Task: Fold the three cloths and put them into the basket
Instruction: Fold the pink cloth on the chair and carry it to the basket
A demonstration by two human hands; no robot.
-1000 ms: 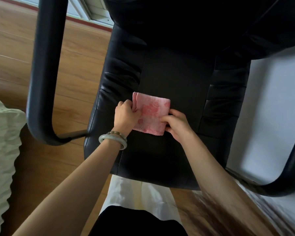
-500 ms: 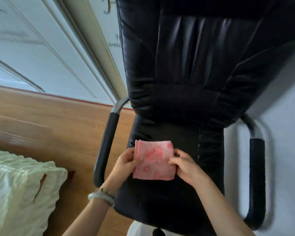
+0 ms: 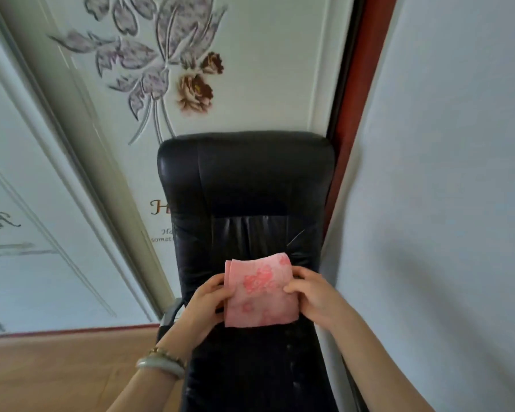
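Folded pink cloth (image 3: 259, 294) at lower centre of frame, held up before black chair (image 3: 244, 203); left hand (image 3: 204, 306) grips left edge, right hand (image 3: 315, 295) grips right edge.

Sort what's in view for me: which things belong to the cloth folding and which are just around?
Job: folded pink cloth, held by left hand and right hand. No basket in view.
Around: black chair, flowered door panel, bracelets, wooden floor.
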